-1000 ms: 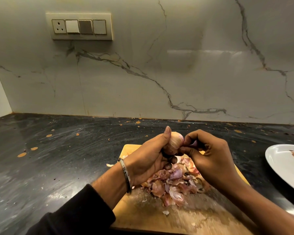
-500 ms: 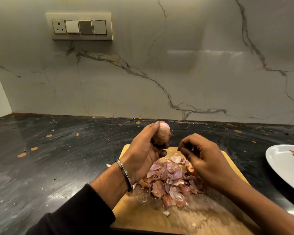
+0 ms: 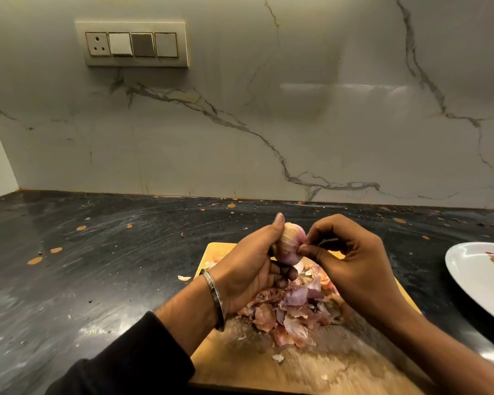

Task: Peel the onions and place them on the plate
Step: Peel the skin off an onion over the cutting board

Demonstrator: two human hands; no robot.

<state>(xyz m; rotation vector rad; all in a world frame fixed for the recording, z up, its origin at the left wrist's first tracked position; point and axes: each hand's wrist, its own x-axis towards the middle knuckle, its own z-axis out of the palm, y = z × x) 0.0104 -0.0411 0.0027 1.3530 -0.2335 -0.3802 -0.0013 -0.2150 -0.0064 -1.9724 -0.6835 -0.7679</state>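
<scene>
A small pale pink onion point(image 3: 290, 244) is held up above the wooden cutting board point(image 3: 311, 369). My left hand point(image 3: 251, 266) grips it from the left, thumb along its top. My right hand point(image 3: 351, 260) meets it from the right, thumb and forefinger pinching the skin on the onion's side. A heap of pink and brown onion peels point(image 3: 294, 312) lies on the board under both hands. The white plate point(image 3: 479, 277) sits at the right edge, partly cut off, with something red on it.
The board lies on a dark speckled stone counter point(image 3: 97, 266). A marble backsplash rises behind, with a switch panel point(image 3: 131, 44) at upper left. Stray peel bits point(image 3: 184, 278) lie left of the board.
My right hand, which had dropped away toward the peel heap, has come back up to the onion and pinches its skin. My left hand lowered the onion slightly.
</scene>
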